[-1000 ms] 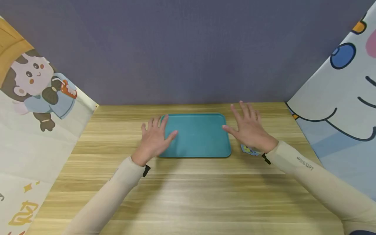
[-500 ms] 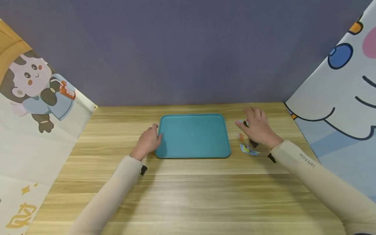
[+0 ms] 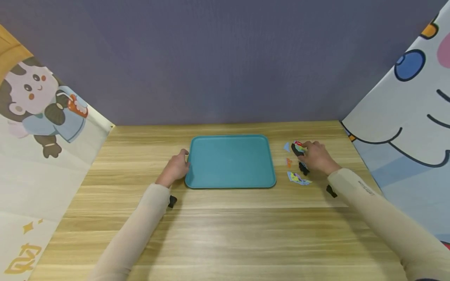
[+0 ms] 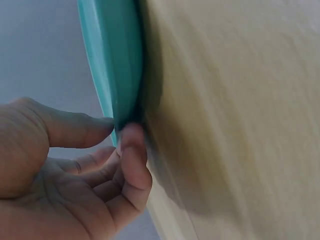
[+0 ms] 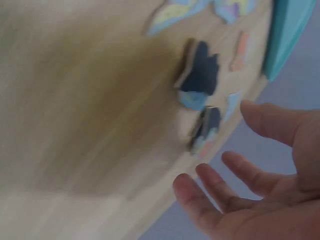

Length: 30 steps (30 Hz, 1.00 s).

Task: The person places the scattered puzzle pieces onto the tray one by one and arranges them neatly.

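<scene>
My left hand [image 3: 174,168] is at the left edge of the teal tray [image 3: 230,162]. In the left wrist view, its thumb [image 4: 85,131] and curled forefinger pinch the tray's rim [image 4: 117,55]. Over at the right, my right hand [image 3: 316,156] hovers beside several flat, puzzle-like pieces, thumb and fingers apart with nothing between them. Nearest to it lies a black piece with coloured patches [image 3: 298,149]. Close by are a pale blue piece [image 3: 286,146], an orange piece [image 3: 289,162], a black piece with blue [image 5: 199,70] and a blue-and-yellow piece [image 3: 297,178].
A wood-grain table [image 3: 225,234] bears the tray and pieces. Behind it rises a dark blue-grey panel [image 3: 225,62]. Printed cartoon sheets stand at the left [image 3: 52,175] and right [image 3: 386,171] sides.
Both hands have come down. The left went from over the tray's left part to its edge, fingers curling. The right moved rightward to the pieces, uncovering them. The tray shifted slightly left.
</scene>
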Available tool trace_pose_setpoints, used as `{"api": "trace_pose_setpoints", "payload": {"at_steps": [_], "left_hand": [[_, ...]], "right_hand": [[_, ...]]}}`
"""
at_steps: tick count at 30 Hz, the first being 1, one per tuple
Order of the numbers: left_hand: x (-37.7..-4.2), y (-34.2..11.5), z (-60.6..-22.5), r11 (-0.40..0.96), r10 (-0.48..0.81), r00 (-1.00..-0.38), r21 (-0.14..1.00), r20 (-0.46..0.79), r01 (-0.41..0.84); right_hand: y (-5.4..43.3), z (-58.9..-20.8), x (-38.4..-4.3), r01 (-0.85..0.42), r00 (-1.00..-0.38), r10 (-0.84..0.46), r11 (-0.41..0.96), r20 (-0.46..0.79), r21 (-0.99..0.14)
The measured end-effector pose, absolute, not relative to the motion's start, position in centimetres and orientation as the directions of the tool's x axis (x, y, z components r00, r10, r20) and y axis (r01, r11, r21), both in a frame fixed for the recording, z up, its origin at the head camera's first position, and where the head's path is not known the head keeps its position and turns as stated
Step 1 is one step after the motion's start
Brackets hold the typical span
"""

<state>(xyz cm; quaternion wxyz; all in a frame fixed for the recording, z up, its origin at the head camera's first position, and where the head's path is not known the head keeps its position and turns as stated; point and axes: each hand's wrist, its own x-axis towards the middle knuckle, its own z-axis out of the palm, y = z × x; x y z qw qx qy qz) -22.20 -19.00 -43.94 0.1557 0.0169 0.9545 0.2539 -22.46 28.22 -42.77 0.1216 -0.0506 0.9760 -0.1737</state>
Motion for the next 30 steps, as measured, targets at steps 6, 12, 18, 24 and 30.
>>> {"api": "trace_pose_setpoints", "payload": {"at_steps": [6, 12, 18, 24, 30], "left_hand": [[-22.3, -19.4, -44.0, 0.857, 0.142, -0.944, 0.515, -0.297, -0.033], [-22.2, -19.7, -44.2, 0.835, 0.172, -0.932, 0.549, -0.320, -0.035], [-22.1, -19.9, -44.3, 0.826, 0.180, -0.926, 0.562, -0.332, -0.041], [-22.1, -19.9, -44.2, 0.828, 0.185, -0.926, 0.560, -0.328, -0.033], [-22.1, -19.9, -44.2, 0.827, 0.186, -0.925, 0.561, -0.331, -0.034]], "right_hand": [[28.5, -44.0, -23.4, -0.059, -0.971, -0.145, 0.916, -0.191, -0.398], [28.3, -44.6, -24.0, -0.059, -0.979, -0.134, 0.906, -0.152, -0.418], [27.9, -44.7, -24.3, -0.033, -0.982, -0.106, 0.912, -0.159, -0.408], [27.9, -44.9, -24.3, -0.002, -0.987, -0.069, 0.910, -0.145, -0.414], [27.6, -45.1, -24.1, -0.051, -0.993, -0.095, 0.889, -0.073, -0.454]]}}
